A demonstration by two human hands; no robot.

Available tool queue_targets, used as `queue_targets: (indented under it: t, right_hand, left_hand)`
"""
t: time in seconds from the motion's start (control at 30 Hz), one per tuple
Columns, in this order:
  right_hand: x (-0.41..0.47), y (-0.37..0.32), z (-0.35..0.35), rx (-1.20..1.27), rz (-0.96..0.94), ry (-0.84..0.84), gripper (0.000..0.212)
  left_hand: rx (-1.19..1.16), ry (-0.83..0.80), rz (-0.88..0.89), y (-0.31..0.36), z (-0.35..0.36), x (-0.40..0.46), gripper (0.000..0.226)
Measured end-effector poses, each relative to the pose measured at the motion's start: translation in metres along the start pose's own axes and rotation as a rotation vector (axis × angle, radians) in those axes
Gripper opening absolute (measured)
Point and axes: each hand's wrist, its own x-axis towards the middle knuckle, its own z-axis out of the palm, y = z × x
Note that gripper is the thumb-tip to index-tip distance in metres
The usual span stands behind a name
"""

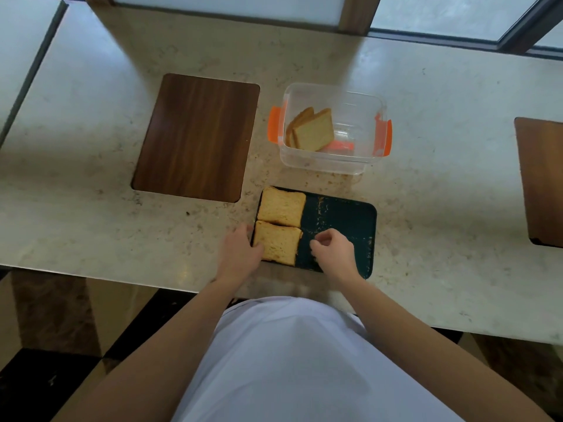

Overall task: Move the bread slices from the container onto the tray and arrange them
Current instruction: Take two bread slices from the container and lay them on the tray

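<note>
A dark green tray (344, 220) lies near the counter's front edge. Two bread slices lie flat on its left half: a far slice (281, 206) and a near slice (277, 242), edge to edge. My left hand (239, 251) rests at the tray's left rim, fingers against the near slice's left side. My right hand (332, 249) sits over the tray just right of that slice, fingers curled, holding nothing that I can see. Behind the tray stands a clear plastic container (323, 164) with orange clips; two bread slices (312, 130) lean against its left wall.
A dark wooden board (196, 137) lies on the marble counter left of the container. Another wooden board (542, 181) shows at the right edge. Crumbs dot the tray's bare right half. A window frame runs along the back.
</note>
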Motion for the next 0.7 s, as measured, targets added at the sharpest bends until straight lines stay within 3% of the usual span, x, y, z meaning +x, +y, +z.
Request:
queue_targets:
  t: [0.2,0.3,0.43,0.57,0.7]
  right_hand:
    - [-0.010,0.043,-0.056,0.012,0.016,0.217,0.013]
    - [-0.008,0.060,-0.074,0.013,0.095,0.321,0.024]
    - [0.001,0.065,-0.078,0.040,0.125,0.212,0.026]
    - [0.011,0.066,-0.080,0.058,0.185,0.218,0.022]
    - [0.012,0.066,-0.081,0.064,0.179,0.207,0.025]
  left_hand:
    - [-0.084,-0.027,-0.007,0.001,0.000,0.003,0.041]
    - [-0.110,-0.032,-0.026,0.002,-0.002,0.005,0.038]
    - [-0.143,-0.087,-0.032,0.005,-0.003,0.006,0.011]
    - [-0.186,-0.153,-0.067,0.015,-0.007,0.005,0.028]
    - [-0.204,-0.183,-0.075,0.016,-0.009,0.002,0.029]
